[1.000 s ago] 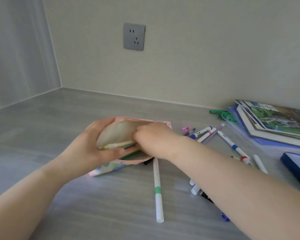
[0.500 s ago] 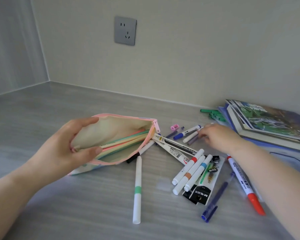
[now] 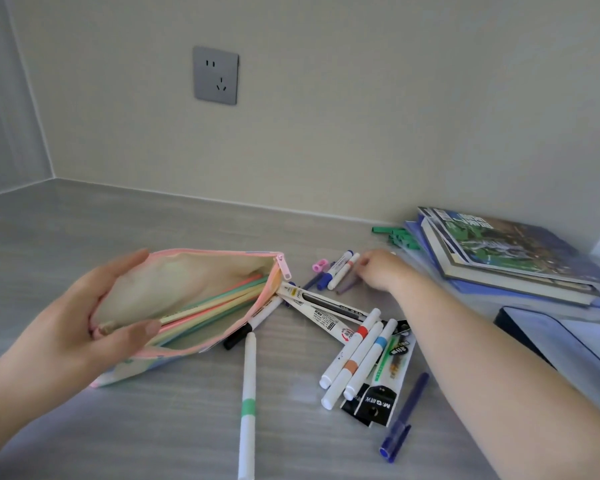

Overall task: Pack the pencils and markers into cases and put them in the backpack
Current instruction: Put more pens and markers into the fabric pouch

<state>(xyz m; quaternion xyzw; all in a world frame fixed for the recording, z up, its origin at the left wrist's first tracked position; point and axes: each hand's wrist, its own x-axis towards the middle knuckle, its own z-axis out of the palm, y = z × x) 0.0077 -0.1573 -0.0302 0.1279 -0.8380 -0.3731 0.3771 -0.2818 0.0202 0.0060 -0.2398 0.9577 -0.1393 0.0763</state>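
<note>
My left hand [image 3: 84,320] holds the pink-edged pencil case [image 3: 187,292] open on the grey desk, thumb on its near lip. Several pastel pencils [image 3: 215,303] lie inside it. My right hand [image 3: 378,271] rests on the desk at a small group of markers [image 3: 340,271], its fingers curled at their far ends; whether it grips one I cannot tell. A white marker with a green band [image 3: 247,403] lies in front. Three white markers [image 3: 357,358] lie side by side on packaged pens [image 3: 385,382]. No backpack is in view.
A stack of books [image 3: 499,258] sits at the right against the wall, with green clips [image 3: 395,235] beside it. A dark blue box [image 3: 561,341] lies at the right edge. A blue pen [image 3: 402,420] and a pink sharpener [image 3: 319,265] lie loose.
My right hand left the case and reached right to the far markers. The view shifted, showing more loose markers. My left hand keeps holding the case open.
</note>
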